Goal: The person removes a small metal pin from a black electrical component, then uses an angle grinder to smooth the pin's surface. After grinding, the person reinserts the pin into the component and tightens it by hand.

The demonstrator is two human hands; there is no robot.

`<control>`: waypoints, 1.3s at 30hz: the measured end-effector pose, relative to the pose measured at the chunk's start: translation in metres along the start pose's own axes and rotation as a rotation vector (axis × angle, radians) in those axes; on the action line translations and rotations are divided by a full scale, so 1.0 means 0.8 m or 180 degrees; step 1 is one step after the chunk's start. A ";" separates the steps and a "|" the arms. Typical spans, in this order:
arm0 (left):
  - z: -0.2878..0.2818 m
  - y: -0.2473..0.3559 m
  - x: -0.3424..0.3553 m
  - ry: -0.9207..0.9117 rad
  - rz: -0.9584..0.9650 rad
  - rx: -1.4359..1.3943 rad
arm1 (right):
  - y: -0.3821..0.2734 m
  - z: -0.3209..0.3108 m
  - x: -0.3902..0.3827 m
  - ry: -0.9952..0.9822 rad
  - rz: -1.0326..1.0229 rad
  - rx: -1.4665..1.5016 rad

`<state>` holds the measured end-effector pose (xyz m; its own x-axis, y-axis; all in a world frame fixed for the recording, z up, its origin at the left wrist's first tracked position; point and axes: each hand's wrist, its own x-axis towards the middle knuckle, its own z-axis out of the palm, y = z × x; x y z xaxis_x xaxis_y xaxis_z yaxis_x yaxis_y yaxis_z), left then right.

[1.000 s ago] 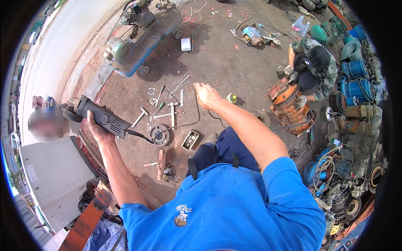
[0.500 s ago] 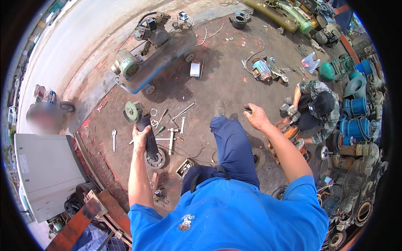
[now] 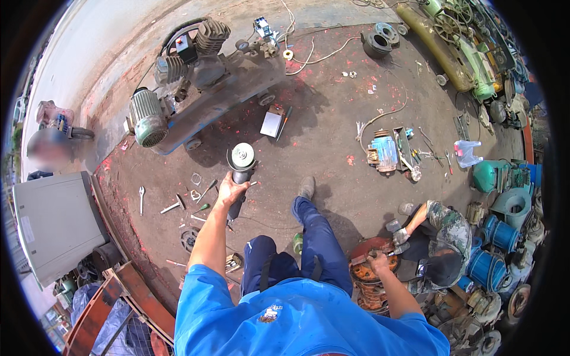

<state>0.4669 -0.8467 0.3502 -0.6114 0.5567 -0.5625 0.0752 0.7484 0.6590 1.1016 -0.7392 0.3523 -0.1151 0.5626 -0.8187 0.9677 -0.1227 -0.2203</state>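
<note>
My left hand (image 3: 231, 191) grips a dark angle grinder (image 3: 236, 209) upright, its pale disc (image 3: 242, 154) on top. Low at the right, my right hand (image 3: 378, 261) is curled at the top of a rusty orange motor (image 3: 367, 276); what exactly its fingers hold is unclear. Beside it a co-worker (image 3: 442, 231) in camouflage and a dark cap crouches, a gloved hand (image 3: 401, 236) over the motor by a metal tool. Wrenches, screwdrivers and a T-handled tool (image 3: 173, 206) lie on the floor (image 3: 297, 148) to the left of my legs.
A compressor (image 3: 196, 71) on wheels stands ahead-left, a blue motor (image 3: 383, 151) with tools ahead-right. A grey cabinet (image 3: 59, 225) and red steel beams (image 3: 127, 279) flank me at the left; stacked pumps (image 3: 504, 231) line the right. Hoses (image 3: 323, 59) cross the floor.
I have turned and stepped forward toward the right. The grinder has moved up ahead of me, disc raised. My right hand has come down from mid-air onto the orange motor.
</note>
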 end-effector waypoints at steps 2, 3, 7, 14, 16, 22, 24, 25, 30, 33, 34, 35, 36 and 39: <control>0.020 0.056 0.071 -0.0032 -0.0070 -0.0153 | -0.031 -0.069 0.016 0.0198 -0.0380 0.0129; 0.035 0.069 0.113 -0.0101 -0.0156 -0.0087 | -0.022 -0.095 0.030 0.0203 -0.0333 0.0375; 0.061 0.162 0.235 -0.0014 0.0170 0.0053 | -0.115 -0.225 0.064 0.0309 -0.0376 0.0071; 0.086 0.317 0.357 -0.0162 -0.0054 -0.1048 | -0.291 -0.367 0.211 0.0327 -0.0640 0.0041; 0.101 0.324 0.392 -0.0335 -0.0186 -0.1240 | -0.364 -0.402 0.252 0.0125 -0.0515 0.0159; 0.157 0.329 0.566 -0.0209 -0.0310 -0.1605 | -0.581 -0.499 0.479 -0.0610 -0.0851 -0.0127; 0.186 0.305 0.590 0.0079 -0.0648 -0.1394 | -0.689 -0.522 0.534 -0.0488 -0.1305 -0.0898; 0.192 0.319 0.599 0.0039 -0.0689 -0.1617 | -0.731 -0.539 0.557 -0.0479 -0.1390 -0.0762; 0.177 0.426 0.641 0.0012 -0.0785 -0.1543 | -0.894 -0.596 0.677 -0.1265 -0.1398 -0.0719; 0.206 0.470 0.655 0.0492 -0.0724 -0.2031 | -0.960 -0.608 0.750 -0.1707 -0.1240 -0.1437; 0.224 0.476 0.663 0.0806 -0.0604 -0.2152 | -0.983 -0.604 0.763 -0.1939 -0.1188 -0.1564; 0.212 0.502 0.677 0.0572 -0.0661 -0.2305 | -1.013 -0.614 0.771 -0.2097 -0.1324 -0.1684; 0.197 0.519 0.686 0.0411 -0.0582 -0.2508 | -1.040 -0.616 0.778 -0.2249 -0.1448 -0.1773; 0.235 0.565 0.734 0.0929 -0.0507 -0.2727 | -1.095 -0.629 0.804 -0.2728 -0.1563 -0.1767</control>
<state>0.2899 -0.1138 0.2239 -0.7477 0.2697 -0.6067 -0.5654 0.2206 0.7948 0.2927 0.1416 0.2856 -0.4191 -0.3220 -0.8489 0.7165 0.4569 -0.5271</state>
